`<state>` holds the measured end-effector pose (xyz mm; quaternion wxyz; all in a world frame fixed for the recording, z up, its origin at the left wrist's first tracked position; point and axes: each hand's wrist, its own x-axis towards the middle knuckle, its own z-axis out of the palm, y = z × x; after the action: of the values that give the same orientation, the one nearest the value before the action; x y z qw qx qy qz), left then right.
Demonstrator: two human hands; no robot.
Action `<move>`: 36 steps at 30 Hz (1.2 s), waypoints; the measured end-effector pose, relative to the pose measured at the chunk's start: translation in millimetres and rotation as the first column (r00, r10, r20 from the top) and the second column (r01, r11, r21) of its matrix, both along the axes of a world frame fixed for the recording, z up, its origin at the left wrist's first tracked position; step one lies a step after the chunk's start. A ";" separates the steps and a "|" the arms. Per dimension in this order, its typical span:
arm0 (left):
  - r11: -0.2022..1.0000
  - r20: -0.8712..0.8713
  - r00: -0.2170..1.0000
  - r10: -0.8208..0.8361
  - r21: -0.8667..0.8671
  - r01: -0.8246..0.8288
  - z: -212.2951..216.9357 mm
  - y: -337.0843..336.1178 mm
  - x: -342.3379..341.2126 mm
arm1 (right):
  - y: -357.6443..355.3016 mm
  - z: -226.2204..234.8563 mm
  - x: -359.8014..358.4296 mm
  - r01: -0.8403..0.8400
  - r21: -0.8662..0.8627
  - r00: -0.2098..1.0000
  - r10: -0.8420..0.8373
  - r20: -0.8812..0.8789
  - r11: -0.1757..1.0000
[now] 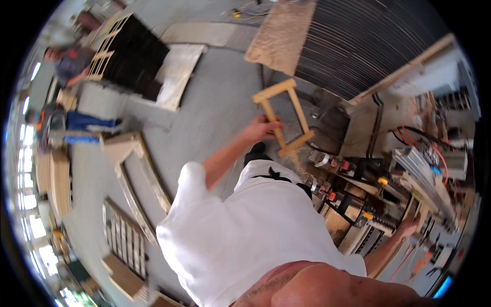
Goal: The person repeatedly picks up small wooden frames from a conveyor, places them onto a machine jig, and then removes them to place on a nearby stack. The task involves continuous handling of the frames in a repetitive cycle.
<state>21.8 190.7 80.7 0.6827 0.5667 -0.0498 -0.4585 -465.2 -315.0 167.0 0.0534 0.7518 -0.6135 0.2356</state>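
My left hand [263,128] is closed round one side bar of a small four-sided wooden frame [298,110]. The frame hangs tilted above the grey floor, ahead of my legs, with thicker bars at its two ends. My left arm reaches out ahead and is slightly blurred. Off to the right, my right hand [407,226] is at the woodworking machine [358,204], beside an upright light wooden strip [422,217]. Its fingers are too small and blurred to show whether they grip the strip or only rest there.
Clamps with red parts [332,196] line the machine, and sawdust lies beside it. A dark ribbed stack [368,41] stands ahead right. On the left are a large wooden frame [146,174], a slatted frame [125,238] and a black stack [133,56]. Two people [71,64] stand far left.
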 end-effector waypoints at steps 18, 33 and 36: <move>0.843 0.486 0.866 0.117 -0.510 0.172 348.2 -125.0 407.3 | 342.8 -96.5 303.4 -0.564 0.479 0.818 0.375 0.436 0.672; 0.992 0.766 0.640 0.057 -0.116 0.050 353.4 -297.0 427.8 | 466.4 -277.3 152.6 -0.351 0.736 0.933 0.149 0.328 0.579; 0.943 0.705 0.676 0.215 -0.330 0.044 348.7 -279.3 369.9 | 468.0 -290.6 121.1 -0.303 0.800 0.947 0.072 0.312 0.518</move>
<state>391.7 -88.6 429.5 0.7090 0.5853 -0.3652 -0.1462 -344.2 153.0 -123.6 -0.4136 0.7125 -0.5668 0.0058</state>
